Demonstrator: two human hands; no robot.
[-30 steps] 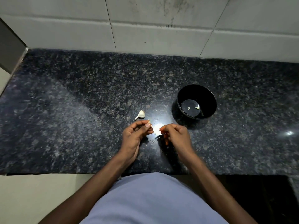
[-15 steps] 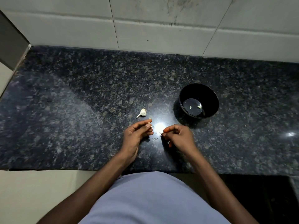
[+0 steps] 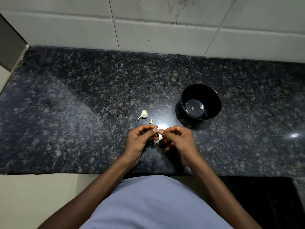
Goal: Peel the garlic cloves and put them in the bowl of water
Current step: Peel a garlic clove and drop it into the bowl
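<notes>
Garlic clove (image 3: 160,137) sat pinched between the fingertips of both hands, held just above the tabletop (image 3: 82,129) close to the person's body, probably so loosened skin would drop onto the stone instead of into the water. The left hand (image 3: 141,140) curled round the clove with thumb and forefinger to steady it, while the right hand (image 3: 177,140) pinched at its top, thumbnail set where the skin would likely be lifted. Pale skin showed between the two hands, so peeling looked unfinished. A black bowl (image 3: 212,96) stood near, to the right and further back, within easy reach for dropping; two peeled cloves (image 3: 196,108) already lay in its water. The remaining garlic bulb (image 3: 144,114) and a loose clove (image 3: 150,121) waited just beyond the left hand.
</notes>
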